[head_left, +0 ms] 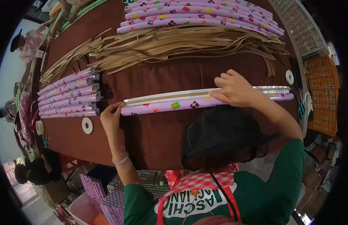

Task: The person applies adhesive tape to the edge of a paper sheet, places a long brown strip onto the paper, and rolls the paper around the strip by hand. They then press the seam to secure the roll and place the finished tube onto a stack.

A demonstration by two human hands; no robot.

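Observation:
A roll of lilac gift wrap (pixel 162 108) printed with coloured presents lies crosswise in front of me, its white edge turned up. A narrow brown strip (pixel 181 96) runs along that white edge. My left hand (pixel 111 115) pinches the strip and paper edge at the roll's left end. Farther right, my right hand (pixel 234 89) has its fingers curled and its thumb down on the strip; its grip is partly hidden. A white tape roll (pixel 87 125) lies flat near my left hand.
Several finished rolls (pixel 69 93) are stacked at left. Behind the work lies a long heap of brown strips (pixel 181 47), with more lilac rolls (pixel 196 15) beyond. At right are another tape roll (pixel 289 77) and teal-handled scissors (pixel 301 111). A black cap (pixel 222 135) covers the table's near edge.

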